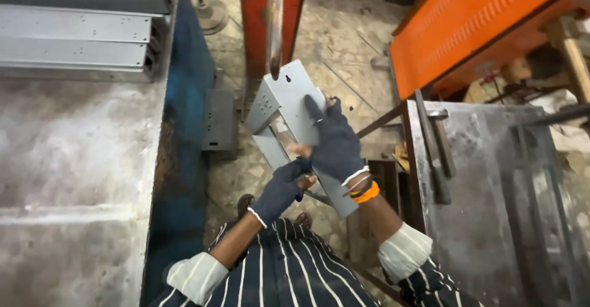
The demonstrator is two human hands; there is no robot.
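Observation:
I hold a grey sheet-metal channel piece (284, 98) with small punched holes, tilted up in front of me. My right hand (335, 144), in a dark fingerless glove, lies flat over its upper face and grips it. My left hand (281, 189), gloved the same way, grips its lower edge from below. The tip of a rusty vertical rod (275, 24) on a red machine frame (253, 18) sits right at the piece's top end.
A scuffed metal table (74, 178) on my left carries stacked grey channels (80, 27). An orange machine cover (479, 18) stands at upper right. A steel bench (491, 208) on the right holds a flat bar (430, 147). Speckled floor lies below.

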